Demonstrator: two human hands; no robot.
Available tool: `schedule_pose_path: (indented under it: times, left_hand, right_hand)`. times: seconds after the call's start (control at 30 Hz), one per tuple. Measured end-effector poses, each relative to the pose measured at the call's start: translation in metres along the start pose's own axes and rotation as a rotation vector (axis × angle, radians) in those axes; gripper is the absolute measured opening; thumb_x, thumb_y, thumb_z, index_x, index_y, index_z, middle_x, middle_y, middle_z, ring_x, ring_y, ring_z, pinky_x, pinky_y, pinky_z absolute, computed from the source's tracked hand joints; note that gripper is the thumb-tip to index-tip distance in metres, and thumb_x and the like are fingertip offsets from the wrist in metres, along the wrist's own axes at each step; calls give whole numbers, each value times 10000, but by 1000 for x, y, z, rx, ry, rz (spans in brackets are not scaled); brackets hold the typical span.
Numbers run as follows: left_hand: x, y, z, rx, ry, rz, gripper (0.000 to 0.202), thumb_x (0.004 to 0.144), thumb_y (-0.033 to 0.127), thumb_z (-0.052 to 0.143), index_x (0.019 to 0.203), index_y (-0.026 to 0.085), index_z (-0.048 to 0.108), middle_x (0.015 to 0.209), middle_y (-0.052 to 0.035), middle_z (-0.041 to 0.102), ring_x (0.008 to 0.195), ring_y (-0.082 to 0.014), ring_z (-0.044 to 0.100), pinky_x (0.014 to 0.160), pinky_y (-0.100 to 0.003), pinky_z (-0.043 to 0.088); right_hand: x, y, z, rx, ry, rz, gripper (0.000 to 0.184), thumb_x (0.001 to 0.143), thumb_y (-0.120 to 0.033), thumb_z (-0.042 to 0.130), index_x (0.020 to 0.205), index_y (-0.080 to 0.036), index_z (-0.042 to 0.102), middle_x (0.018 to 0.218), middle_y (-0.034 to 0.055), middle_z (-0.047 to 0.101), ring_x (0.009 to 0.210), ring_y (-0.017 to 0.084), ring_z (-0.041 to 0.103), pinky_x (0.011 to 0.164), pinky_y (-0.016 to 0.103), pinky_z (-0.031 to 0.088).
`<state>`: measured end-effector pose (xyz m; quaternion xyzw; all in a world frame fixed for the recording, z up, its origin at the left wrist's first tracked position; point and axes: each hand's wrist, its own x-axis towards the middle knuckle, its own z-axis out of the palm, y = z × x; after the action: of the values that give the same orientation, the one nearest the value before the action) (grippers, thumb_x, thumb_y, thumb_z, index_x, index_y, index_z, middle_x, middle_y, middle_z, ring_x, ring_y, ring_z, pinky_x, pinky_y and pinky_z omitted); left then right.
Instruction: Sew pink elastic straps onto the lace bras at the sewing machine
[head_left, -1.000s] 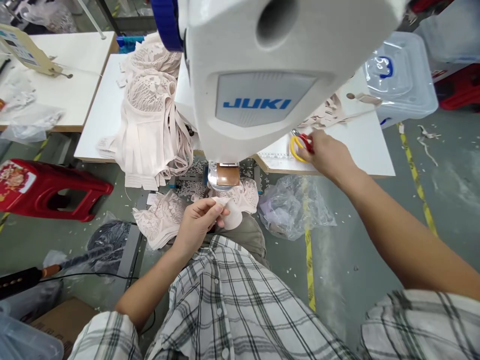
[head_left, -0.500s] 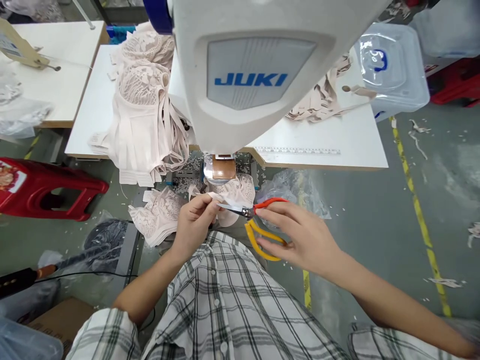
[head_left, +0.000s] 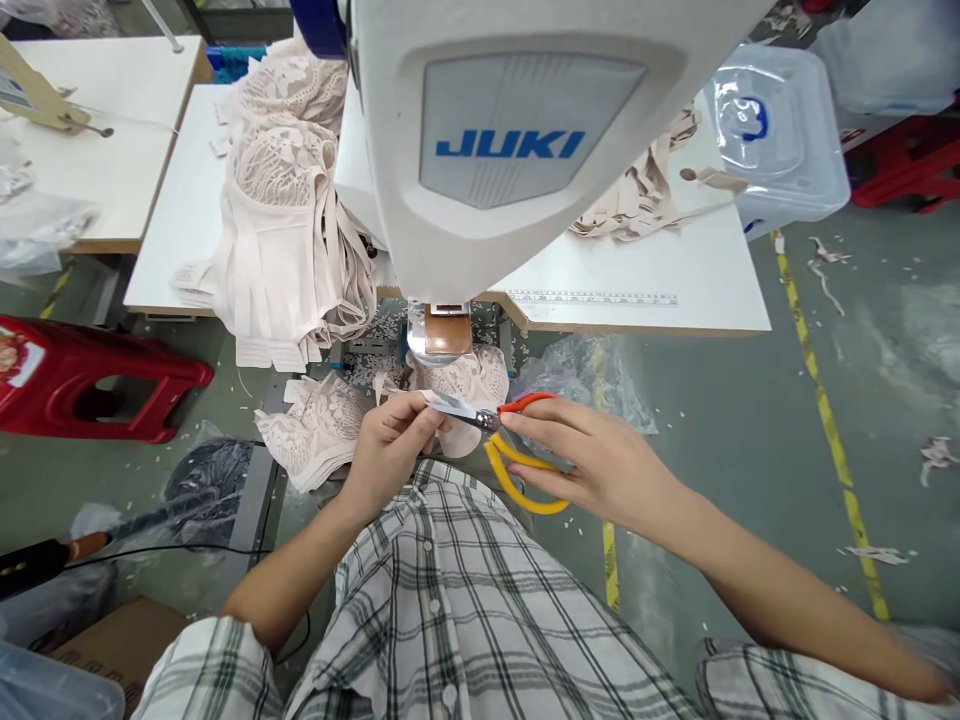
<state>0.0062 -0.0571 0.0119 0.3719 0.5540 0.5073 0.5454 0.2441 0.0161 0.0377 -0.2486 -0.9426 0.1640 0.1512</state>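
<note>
My right hand (head_left: 592, 455) grips a pair of scissors (head_left: 489, 421) with one red and one yellow handle. Their blades point left and reach the fingertips of my left hand (head_left: 391, 440). That hand is closed in a pinch on the edge of a pale pink lace bra (head_left: 480, 380), which hangs below the sewing machine head. Exactly which strip of it lies between the fingers is partly hidden. Another pale lace bra (head_left: 319, 425) lies left of my left hand, near my lap.
The white JUKI sewing machine (head_left: 480, 240) overhangs the work. A heap of lace bras (head_left: 277, 220) covers the table's left part; fabric strips (head_left: 634, 205) lie on the right. A red stool (head_left: 97, 380) stands at left, a clear plastic box (head_left: 780, 130) at right.
The scissors have shifted slightly left, bringing the blade tips to my left fingertips, and the handles look a little closer together. My left hand stays pinched in about the same place.
</note>
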Motion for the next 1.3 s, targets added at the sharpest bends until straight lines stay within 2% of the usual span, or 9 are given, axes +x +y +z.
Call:
schedule_pose_path:
  times: [0.27, 0.47, 0.7, 0.8, 0.97, 1.3]
  left_hand:
    - [4, -3, -1, -152, -69, -41, 198, 919, 357, 643, 846, 182, 698, 734, -1, 617, 566, -77, 436, 556, -225, 360]
    - [5, -4, -2, -168, -88, -65, 196, 915, 356, 648, 852, 177, 699, 734, -10, 622, 563, -82, 432, 548, -231, 347]
    - [7, -2, -5, -72, -100, -54, 231, 928, 351, 628, 789, 170, 668, 727, -11, 610, 567, -88, 445, 555, -239, 363]
    - [7, -1, -6, -29, -99, -48, 238, 929, 358, 624, 790, 169, 666, 724, -13, 612, 565, -92, 459, 551, -242, 368]
    - [7, -2, -7, -30, -103, -41, 240, 930, 366, 616, 800, 170, 666, 733, -12, 617, 575, -94, 466, 565, -240, 381]
    - [8, 2, -6, 49, -90, -46, 257, 930, 366, 606, 782, 162, 661, 713, -10, 605, 574, -96, 470, 561, -233, 391]
  right_hand:
    - [0, 3, -3, -28, -14, -37, 326, 975, -347, 538, 1263, -195, 563, 1037, 85, 691, 827, 183, 683, 596, 279, 503]
    - [-1, 5, -1, -67, -4, -47, 312, 980, -350, 537, 1252, -203, 579, 1010, 69, 705, 809, 176, 689, 588, 272, 493]
    - [-5, 5, 2, -45, -26, -32, 310, 973, -295, 546, 1270, -208, 573, 998, 45, 699, 705, 126, 673, 493, 228, 458]
    - [-4, 6, 3, -2, -20, -18, 332, 951, -297, 574, 1269, -200, 567, 1023, 62, 685, 698, 122, 663, 509, 227, 479]
    - [-2, 6, 6, 49, -19, 24, 409, 899, -378, 628, 1262, -203, 558, 1066, 90, 663, 804, 172, 678, 599, 275, 538]
    - [-1, 8, 7, 37, -33, 10, 435, 892, -376, 660, 1281, -215, 548, 1080, 71, 660, 786, 152, 670, 581, 258, 513]
